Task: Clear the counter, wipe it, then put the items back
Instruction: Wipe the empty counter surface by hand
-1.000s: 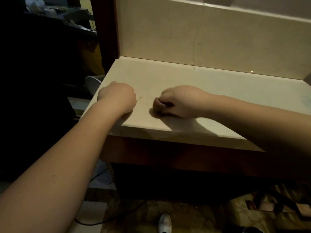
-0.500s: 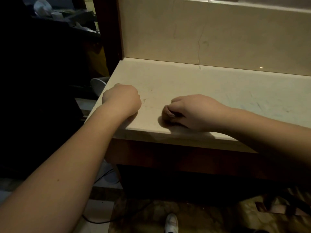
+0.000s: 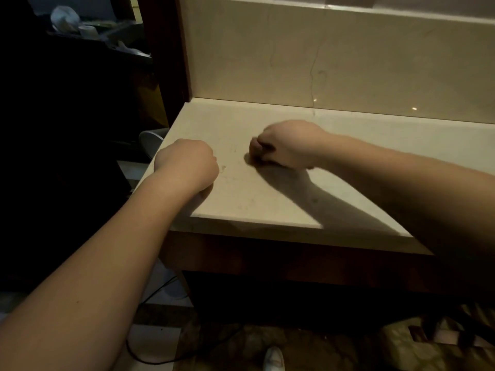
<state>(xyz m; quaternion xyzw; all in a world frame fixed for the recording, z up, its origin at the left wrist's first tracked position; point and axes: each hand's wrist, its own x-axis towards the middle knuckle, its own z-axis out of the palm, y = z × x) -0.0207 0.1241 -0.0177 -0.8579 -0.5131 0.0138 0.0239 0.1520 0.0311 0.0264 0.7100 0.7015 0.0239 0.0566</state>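
The beige stone counter (image 3: pixel 267 204) lies bare in front of me, with a matching backsplash (image 3: pixel 321 62) behind it. My left hand (image 3: pixel 187 164) rests as a fist on the counter's left front corner. My right hand (image 3: pixel 286 145) is curled into a fist and presses down on the middle of the counter, knuckles pointing left. A rounded pinkish tip shows at the front of that fist; it looks like a thumb, and I see no cloth in the hand. Faint smudges (image 3: pixel 223 167) mark the stone between the two hands.
A dark wooden post (image 3: pixel 163 49) stands at the counter's left end. Left of it is a dark cluttered shelf (image 3: pixel 88 28) and a white round object (image 3: pixel 150 141). Below are a black cable (image 3: pixel 150 357), a white shoe (image 3: pixel 273 358) and a patterned floor.
My right fist has slid from near the front edge back toward the middle of the counter. My left fist stays at the left corner.
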